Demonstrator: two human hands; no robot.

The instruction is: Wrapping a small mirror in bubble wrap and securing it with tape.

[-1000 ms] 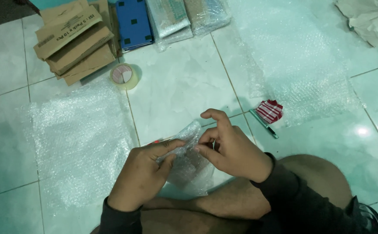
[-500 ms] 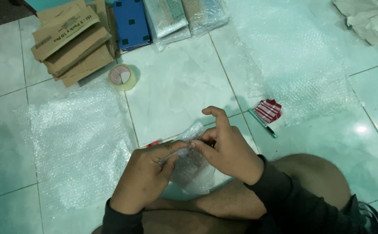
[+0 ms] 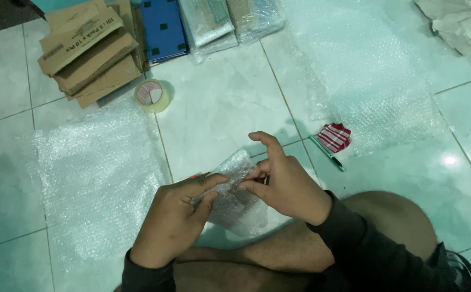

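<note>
Both hands, left hand (image 3: 173, 216) and right hand (image 3: 286, 181), pinch a small clear bubble-wrapped bundle (image 3: 234, 194) just above the pale green tiled floor (image 3: 219, 113). Wrapping looks midway; sealing would need the roll of clear tape (image 3: 151, 95), lying well apart.

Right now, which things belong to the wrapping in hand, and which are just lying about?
In hand:
left hand
right hand
bubble-wrap bundle

Lying about:
tape roll
cardboard boxes
blue box
pen
striped red packet
flat bubble-wrap sheet
</note>
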